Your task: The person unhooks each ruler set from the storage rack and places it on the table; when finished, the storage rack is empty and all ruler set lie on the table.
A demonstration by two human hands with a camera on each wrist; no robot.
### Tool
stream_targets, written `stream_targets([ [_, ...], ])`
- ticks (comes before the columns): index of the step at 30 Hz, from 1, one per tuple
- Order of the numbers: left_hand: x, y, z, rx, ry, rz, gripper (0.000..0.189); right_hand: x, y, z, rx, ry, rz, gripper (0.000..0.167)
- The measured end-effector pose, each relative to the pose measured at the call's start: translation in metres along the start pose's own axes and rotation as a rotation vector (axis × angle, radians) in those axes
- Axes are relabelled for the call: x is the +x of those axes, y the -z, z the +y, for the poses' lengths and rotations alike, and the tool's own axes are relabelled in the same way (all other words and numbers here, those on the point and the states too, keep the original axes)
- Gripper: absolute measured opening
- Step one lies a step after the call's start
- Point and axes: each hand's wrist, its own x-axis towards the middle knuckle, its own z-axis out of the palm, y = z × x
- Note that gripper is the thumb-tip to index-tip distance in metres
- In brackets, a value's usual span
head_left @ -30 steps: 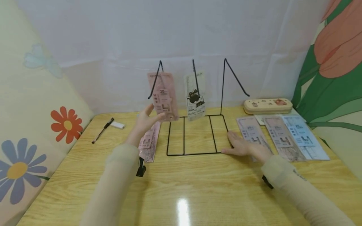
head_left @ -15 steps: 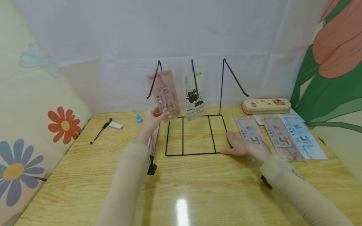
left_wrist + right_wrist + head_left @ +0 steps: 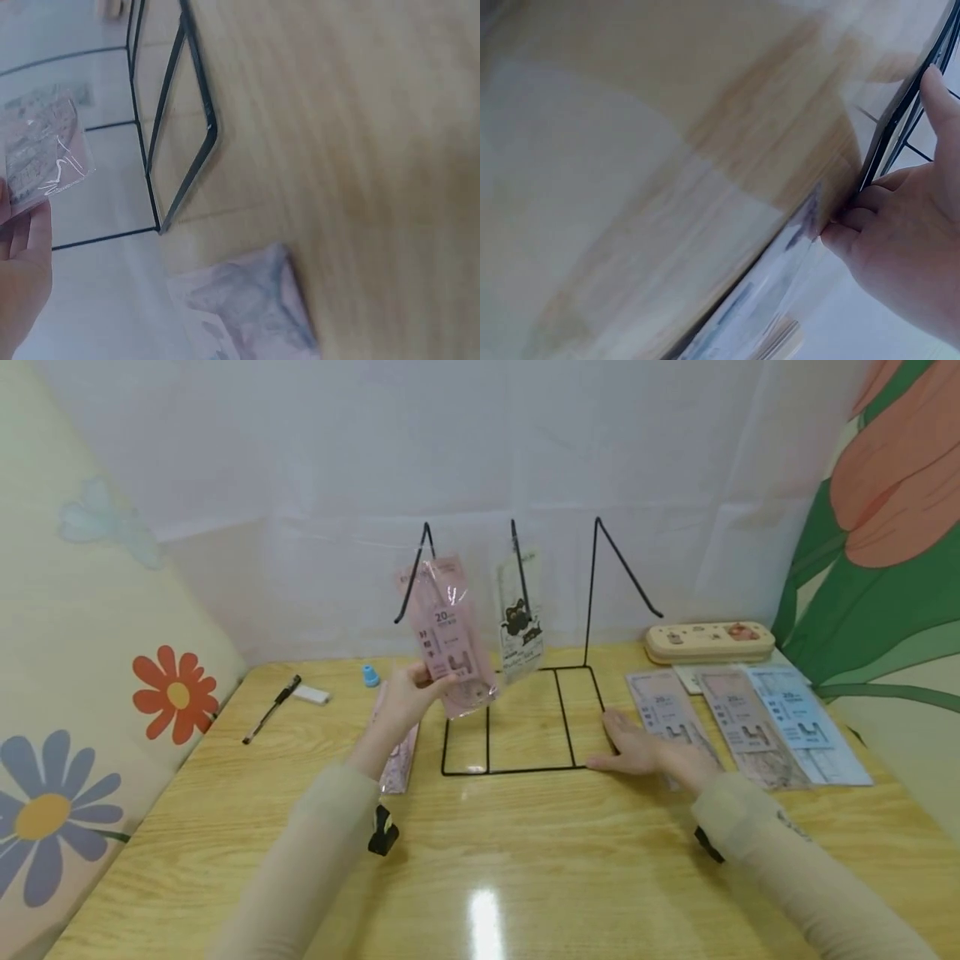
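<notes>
A pink ruler set packet (image 3: 450, 639) in clear plastic is pinched at its lower left edge by my left hand (image 3: 401, 702). It tilts, and its top overlaps the left arm of a black wire rack (image 3: 525, 770). In the left wrist view the packet's lower end (image 3: 64, 154) shows beyond the fingers. My right hand (image 3: 637, 746) holds the rack's front right corner, thumb on the front bar and bent fingers at the side bar, as the right wrist view also shows. From the rack's middle arm hangs a pale ruler set packet (image 3: 517, 627) with black cats.
Another pink packet (image 3: 399, 764) lies by the left forearm. Right of the rack lie two pinkish packets (image 3: 663, 710) and a blue packet (image 3: 802, 718). Behind them is a cream pencil case (image 3: 708, 642). Far left are a pen (image 3: 272, 710), white eraser (image 3: 311, 694) and small blue object (image 3: 371, 675).
The left hand has brought the pink packet down and to the right, nearer to me, its lower end swinging forward. The right hand stays at the rack's corner.
</notes>
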Motion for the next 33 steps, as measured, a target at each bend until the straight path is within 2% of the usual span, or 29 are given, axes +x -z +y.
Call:
stream_targets([
  [5, -0.018, -0.003, -0.004, -0.003, -0.021, -0.038, 0.040, -0.001, -0.001, 0.001, 0.006, 0.006, 0.004, 0.098],
  [11, -0.045, 0.001, -0.009, -0.059, -0.065, -0.077, 0.035, -0.001, -0.002, 0.001, 0.019, 0.013, -0.003, 0.098],
  [18, -0.074, 0.014, -0.020, -0.063, -0.257, -0.058, 0.025, -0.001, 0.000, 0.000, 0.016, 0.010, -0.012, 0.098],
  [22, -0.090, 0.024, -0.021, -0.012, -0.336, -0.050, 0.023, -0.001, 0.000, -0.001, 0.013, 0.005, -0.011, 0.098],
  [24, -0.097, 0.031, -0.020, 0.003, -0.344, -0.042, 0.022, -0.001, 0.001, -0.002, 0.012, 0.006, -0.011, 0.098],
  [28, -0.110, 0.049, -0.019, -0.034, -0.301, -0.001, 0.019, 0.000, 0.000, -0.001, 0.012, 0.008, -0.014, 0.098],
  [31, -0.112, 0.067, -0.022, -0.106, -0.277, 0.069, 0.021, 0.000, 0.001, 0.000, 0.015, 0.001, -0.016, 0.098],
  [33, -0.111, 0.080, -0.025, -0.111, -0.281, 0.134, 0.024, -0.001, 0.001, -0.001, 0.014, -0.003, -0.017, 0.099],
])
